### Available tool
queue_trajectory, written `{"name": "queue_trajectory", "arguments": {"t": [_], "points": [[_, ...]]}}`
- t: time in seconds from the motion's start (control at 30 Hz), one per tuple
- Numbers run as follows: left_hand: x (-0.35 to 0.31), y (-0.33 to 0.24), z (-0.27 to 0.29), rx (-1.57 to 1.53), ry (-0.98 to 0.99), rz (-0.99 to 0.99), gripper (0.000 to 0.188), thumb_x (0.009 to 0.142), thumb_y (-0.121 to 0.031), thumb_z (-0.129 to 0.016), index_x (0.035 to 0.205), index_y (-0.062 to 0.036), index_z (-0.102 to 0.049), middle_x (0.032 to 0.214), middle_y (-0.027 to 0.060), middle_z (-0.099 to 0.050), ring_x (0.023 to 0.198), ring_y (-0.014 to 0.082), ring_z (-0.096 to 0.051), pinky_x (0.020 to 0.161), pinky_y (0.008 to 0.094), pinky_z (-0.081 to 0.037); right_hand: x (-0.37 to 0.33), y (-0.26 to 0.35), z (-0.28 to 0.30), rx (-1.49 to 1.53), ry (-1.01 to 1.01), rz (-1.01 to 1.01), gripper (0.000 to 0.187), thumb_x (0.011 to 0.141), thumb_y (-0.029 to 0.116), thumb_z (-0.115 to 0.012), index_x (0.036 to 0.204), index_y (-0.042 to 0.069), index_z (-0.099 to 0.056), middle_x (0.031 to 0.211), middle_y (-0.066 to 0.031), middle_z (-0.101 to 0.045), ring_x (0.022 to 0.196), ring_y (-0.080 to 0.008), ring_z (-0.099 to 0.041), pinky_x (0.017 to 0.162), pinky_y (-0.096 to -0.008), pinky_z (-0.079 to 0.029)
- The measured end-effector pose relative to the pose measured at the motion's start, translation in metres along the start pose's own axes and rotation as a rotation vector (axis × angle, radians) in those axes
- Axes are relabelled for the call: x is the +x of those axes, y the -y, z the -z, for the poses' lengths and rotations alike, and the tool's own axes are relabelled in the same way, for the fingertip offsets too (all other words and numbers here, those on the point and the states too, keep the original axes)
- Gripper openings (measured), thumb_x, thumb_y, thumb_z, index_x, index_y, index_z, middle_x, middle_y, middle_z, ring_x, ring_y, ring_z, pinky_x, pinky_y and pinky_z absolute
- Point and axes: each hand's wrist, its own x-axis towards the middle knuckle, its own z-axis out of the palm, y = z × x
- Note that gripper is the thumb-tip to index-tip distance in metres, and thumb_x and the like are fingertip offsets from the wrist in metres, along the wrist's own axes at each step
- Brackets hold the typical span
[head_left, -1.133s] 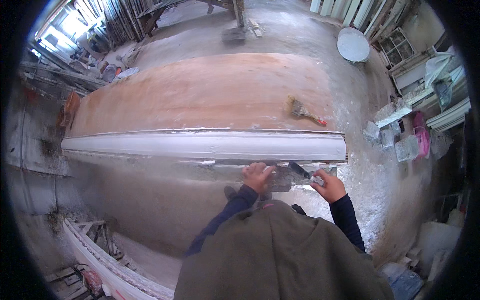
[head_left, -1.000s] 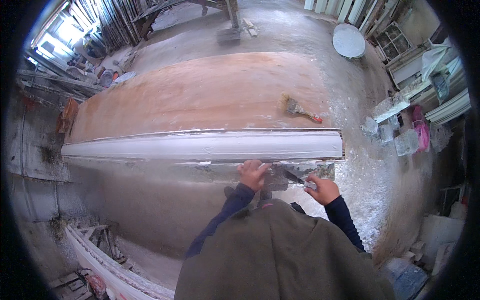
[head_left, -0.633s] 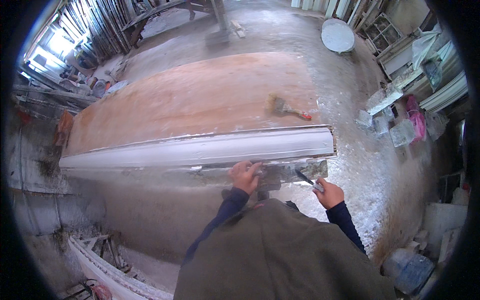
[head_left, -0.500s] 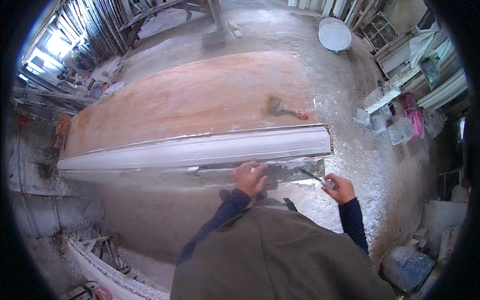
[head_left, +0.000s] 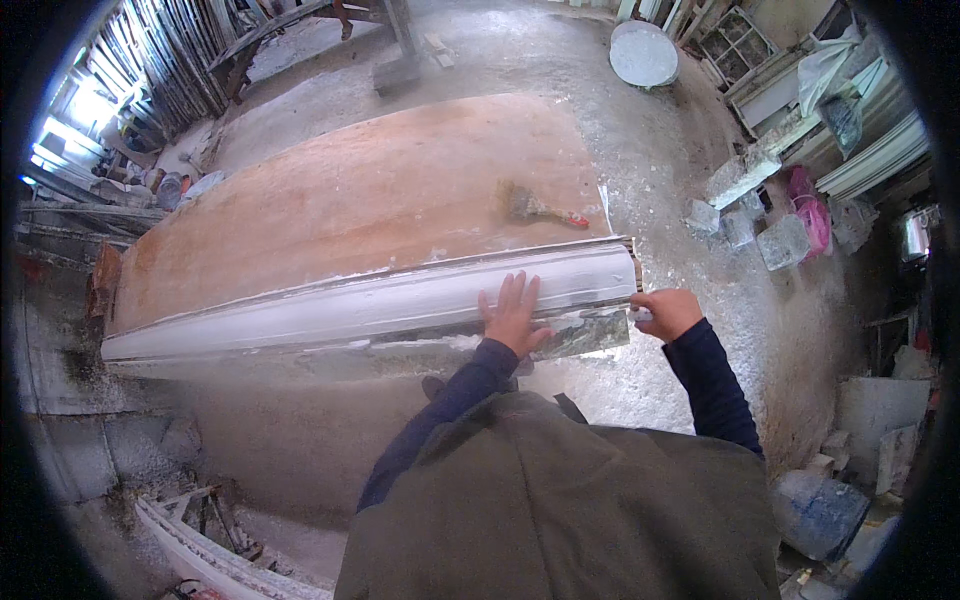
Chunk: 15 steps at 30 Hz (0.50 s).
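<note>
Lying along the near edge of the tan board (head_left: 400, 190), the long white moulding (head_left: 380, 306) runs from the far left to a rough right end. From my remote seat, I judge it stiff but brittle, like plaster, with thin edges that could chip; at that length it is probably heavy and might crack if raised by just 1 end. I would support it from below at 2 well-spaced places, since its smooth face may be slippery. My left hand (head_left: 514, 320) is spread loose, its fingers over the moulding's face, grasping nothing. My right hand (head_left: 670, 315) is curled beside the right end, pinching a small pale tool (head_left: 640, 314) whose blade I cannot see. A grey ledge (head_left: 602, 336) shows on the near side. Beyond the moulding, a brush (head_left: 540, 209) lies on the board; farther right sits a pink bag (head_left: 815, 222).
</note>
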Motion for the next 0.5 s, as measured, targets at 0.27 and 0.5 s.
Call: {"name": "queue_trajectory", "arguments": {"t": [0.27, 0.5], "points": [[0.0, 0.0, -0.006, 0.045, -0.033, -0.018, 0.093, 0.059, -0.046, -0.068, 0.133, -0.0192, -0.02, 0.136, 0.0069, -0.023, 0.127, 0.0228, -0.018, 0.094, 0.0634, -0.003, 0.007, -0.012, -0.011, 0.089, -0.029, -0.021, 0.027, 0.061, 0.026, -0.066, 0.086, 0.02, -0.058, 0.069, -0.0077, -0.06, 0.066, -0.0272, -0.059, 0.057, -0.0377, -0.046], [0.004, 0.004, 0.009, 0.032, -0.006, -0.04, 0.089, 0.056, -0.042, -0.071, 0.131, -0.0222, -0.026, 0.132, 0.0054, -0.029, 0.123, 0.0226, -0.026, 0.094, 0.0648, -0.005, -0.01, -0.043, -0.015, 0.101, -0.002, 0.044, 0.029, 0.061, 0.027, -0.066, 0.088, 0.017, -0.058, 0.068, -0.008, -0.06, 0.066, -0.0274, -0.059, 0.058, -0.0383, -0.045]]}}
